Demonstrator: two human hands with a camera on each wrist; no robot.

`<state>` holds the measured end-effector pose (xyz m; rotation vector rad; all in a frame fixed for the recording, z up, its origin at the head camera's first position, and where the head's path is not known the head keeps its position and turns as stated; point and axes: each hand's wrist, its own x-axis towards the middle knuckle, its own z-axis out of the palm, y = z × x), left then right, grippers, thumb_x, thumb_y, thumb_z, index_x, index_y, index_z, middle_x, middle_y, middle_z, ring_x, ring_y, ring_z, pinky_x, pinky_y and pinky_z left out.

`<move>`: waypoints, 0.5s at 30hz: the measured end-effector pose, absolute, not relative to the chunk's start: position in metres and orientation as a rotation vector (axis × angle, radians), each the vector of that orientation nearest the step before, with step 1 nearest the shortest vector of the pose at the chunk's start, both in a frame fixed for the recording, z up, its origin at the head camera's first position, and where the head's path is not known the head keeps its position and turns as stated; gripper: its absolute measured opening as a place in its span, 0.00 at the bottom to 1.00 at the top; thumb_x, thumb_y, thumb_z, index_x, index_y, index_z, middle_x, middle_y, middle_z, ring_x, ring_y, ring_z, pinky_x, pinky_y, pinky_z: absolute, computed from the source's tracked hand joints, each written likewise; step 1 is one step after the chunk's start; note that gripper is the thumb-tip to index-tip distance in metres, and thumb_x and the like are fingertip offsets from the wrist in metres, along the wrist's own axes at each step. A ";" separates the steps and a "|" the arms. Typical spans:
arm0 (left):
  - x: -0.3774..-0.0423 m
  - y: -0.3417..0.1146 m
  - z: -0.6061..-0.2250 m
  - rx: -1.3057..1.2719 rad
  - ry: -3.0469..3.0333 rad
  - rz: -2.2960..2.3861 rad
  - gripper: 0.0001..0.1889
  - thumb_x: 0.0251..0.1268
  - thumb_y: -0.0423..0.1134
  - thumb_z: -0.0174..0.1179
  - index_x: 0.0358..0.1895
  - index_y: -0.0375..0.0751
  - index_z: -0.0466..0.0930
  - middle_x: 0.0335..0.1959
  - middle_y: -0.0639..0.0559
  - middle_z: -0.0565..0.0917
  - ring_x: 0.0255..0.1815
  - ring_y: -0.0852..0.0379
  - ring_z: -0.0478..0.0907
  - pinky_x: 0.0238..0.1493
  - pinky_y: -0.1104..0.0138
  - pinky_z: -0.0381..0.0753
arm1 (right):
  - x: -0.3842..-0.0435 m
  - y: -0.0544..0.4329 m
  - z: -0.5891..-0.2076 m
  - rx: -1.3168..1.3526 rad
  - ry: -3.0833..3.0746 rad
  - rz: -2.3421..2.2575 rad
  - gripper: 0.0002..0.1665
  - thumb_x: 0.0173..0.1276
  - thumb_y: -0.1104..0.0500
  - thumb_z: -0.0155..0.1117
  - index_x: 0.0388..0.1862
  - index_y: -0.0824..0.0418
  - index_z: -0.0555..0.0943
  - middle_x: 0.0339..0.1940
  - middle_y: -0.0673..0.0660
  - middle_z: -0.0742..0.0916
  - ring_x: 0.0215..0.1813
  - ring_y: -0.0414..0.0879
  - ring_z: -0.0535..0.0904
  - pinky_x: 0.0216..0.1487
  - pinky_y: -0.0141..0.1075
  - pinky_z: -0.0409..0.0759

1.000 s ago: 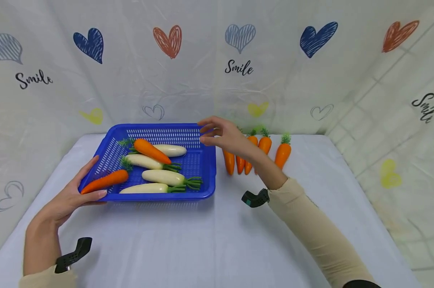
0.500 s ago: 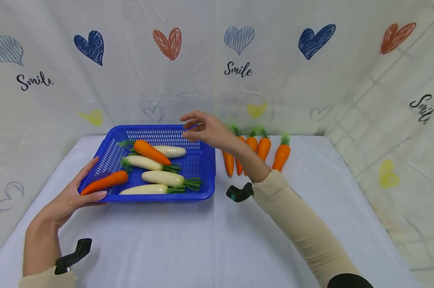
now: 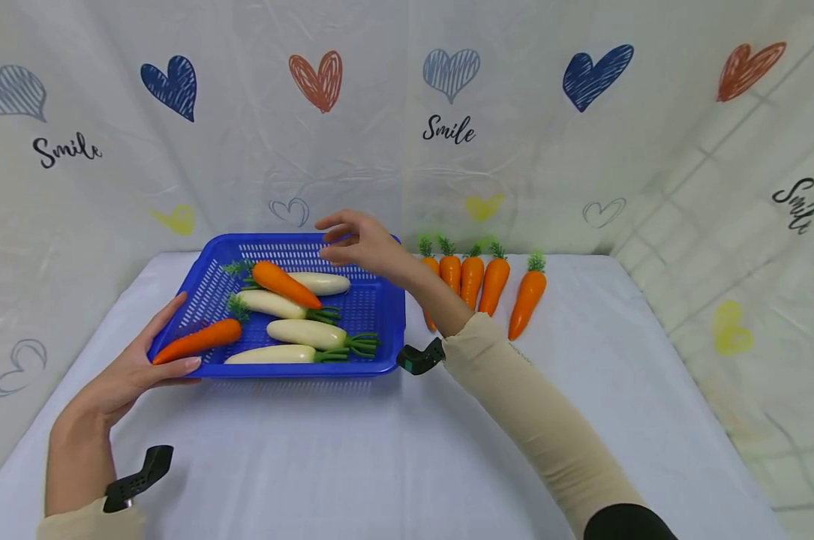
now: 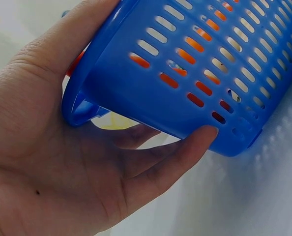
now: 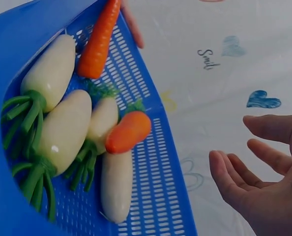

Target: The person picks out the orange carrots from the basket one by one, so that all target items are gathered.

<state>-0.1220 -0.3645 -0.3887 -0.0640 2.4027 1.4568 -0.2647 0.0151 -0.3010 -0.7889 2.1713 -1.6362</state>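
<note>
My left hand (image 3: 131,369) holds the left front corner of a blue plastic basket (image 3: 391,358); in the left wrist view the thumb lies over the rim and the fingers reach beneath it. Several white radishes (image 3: 305,334) with green stems lie in the basket. One carrot (image 3: 286,283) rests across the radishes at the back, and another carrot (image 3: 200,341) leans at the left side. Above the basket's back rim hovers my right hand (image 3: 369,244), fingers loosely bent and holding nothing. The right wrist view shows the same right hand (image 5: 264,177) with a gap between thumb and fingers.
To the right of the basket, several carrots (image 3: 527,300) lie in a row on the white tablecloth (image 3: 407,465), partly behind my right forearm. A pale curtain (image 3: 373,150) with printed hearts hangs right behind the table's back edge.
My right hand has moved left, from the basket's right back corner to over its back rim, uncovering more of the carrots on the table. The left hand and basket have stayed put.
</note>
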 end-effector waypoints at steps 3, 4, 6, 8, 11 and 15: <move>-0.122 -0.364 -0.389 -0.072 2.403 1.453 0.53 0.74 0.47 0.62 0.79 0.87 0.25 0.85 0.31 0.26 0.74 0.22 0.60 0.53 0.62 0.90 | -0.266 0.007 -0.305 -0.801 2.180 -1.634 0.26 0.75 0.62 0.67 0.70 0.62 0.76 0.64 0.64 0.83 0.59 0.56 0.86 0.56 0.41 0.89; -0.122 -0.364 -0.389 -0.073 2.403 1.451 0.53 0.75 0.47 0.62 0.79 0.87 0.25 0.85 0.31 0.26 0.74 0.21 0.60 0.54 0.61 0.90 | -0.266 0.005 -0.306 -0.804 2.179 -1.633 0.26 0.75 0.62 0.67 0.70 0.62 0.76 0.64 0.64 0.83 0.59 0.56 0.86 0.56 0.41 0.90; -0.122 -0.364 -0.388 -0.076 2.405 1.446 0.53 0.75 0.47 0.62 0.79 0.87 0.25 0.85 0.30 0.27 0.74 0.21 0.60 0.55 0.59 0.90 | -0.267 0.001 -0.309 -0.810 2.178 -1.625 0.26 0.75 0.62 0.67 0.70 0.61 0.77 0.64 0.64 0.83 0.58 0.55 0.86 0.55 0.40 0.90; -0.122 -0.363 -0.388 -0.078 2.407 1.443 0.53 0.75 0.48 0.62 0.79 0.87 0.25 0.85 0.30 0.27 0.74 0.20 0.60 0.56 0.56 0.90 | -0.269 -0.003 -0.311 -0.808 2.172 -1.620 0.26 0.75 0.62 0.66 0.70 0.61 0.76 0.64 0.65 0.82 0.58 0.55 0.86 0.56 0.39 0.89; -0.122 -0.363 -0.388 -0.078 2.412 1.441 0.53 0.75 0.48 0.62 0.79 0.87 0.25 0.85 0.30 0.26 0.74 0.19 0.59 0.56 0.55 0.89 | -0.271 -0.008 -0.315 -0.800 2.157 -1.622 0.25 0.76 0.62 0.66 0.70 0.60 0.76 0.66 0.66 0.81 0.59 0.54 0.85 0.57 0.40 0.89; -0.121 -0.362 -0.387 -0.075 2.416 1.441 0.53 0.75 0.48 0.61 0.79 0.87 0.25 0.85 0.31 0.26 0.74 0.20 0.59 0.55 0.57 0.90 | -0.274 -0.013 -0.320 -0.788 2.139 -1.638 0.25 0.76 0.62 0.65 0.70 0.60 0.77 0.66 0.65 0.81 0.60 0.54 0.84 0.61 0.44 0.88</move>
